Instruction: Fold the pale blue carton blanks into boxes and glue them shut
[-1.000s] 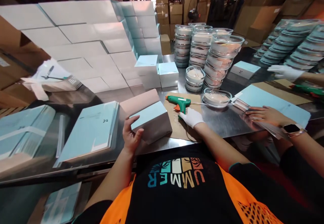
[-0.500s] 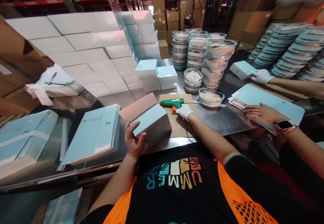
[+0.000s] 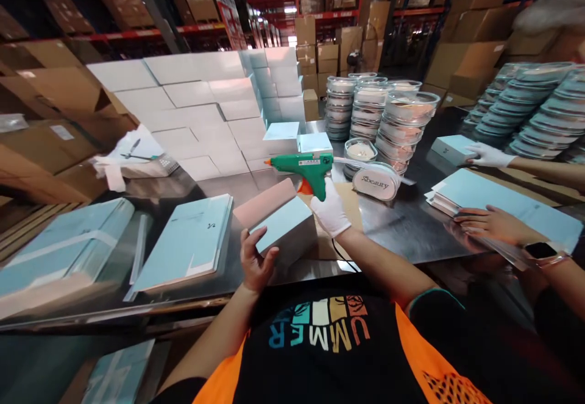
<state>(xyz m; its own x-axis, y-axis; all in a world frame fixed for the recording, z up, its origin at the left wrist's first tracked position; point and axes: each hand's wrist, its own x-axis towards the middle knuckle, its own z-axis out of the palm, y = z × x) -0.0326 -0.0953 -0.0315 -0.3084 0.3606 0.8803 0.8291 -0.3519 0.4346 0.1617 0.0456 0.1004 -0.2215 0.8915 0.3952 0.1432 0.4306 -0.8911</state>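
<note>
My bare left hand (image 3: 256, 261) grips the near left end of a pale blue and white box (image 3: 284, 226), tilted at the table's front edge. A pink flap (image 3: 265, 203) stretches out along the box's far side. In its white glove, my right hand (image 3: 333, 212) holds a green glue gun (image 3: 305, 169) by the handle, raised over the far side of the box. The orange nozzle points left, and a long glue stick (image 3: 351, 163) sticks out of the back. Beneath my right hand is a piece of cardboard (image 3: 351, 200) on the table.
White boxes (image 3: 201, 111) form a high wall behind. Stacked clear round containers (image 3: 402, 127) stand right of it, with a clear case (image 3: 377, 181) marked "beauty" in front. Flat blue sheets (image 3: 183, 242) lie left. A co-worker's gloved hand (image 3: 491, 155) touches a small box (image 3: 452, 149).
My right hand has lifted the glue gun from the cardboard. The clear case behind it now stands tipped up, showing its lettering. My left hand still holds the box.
</note>
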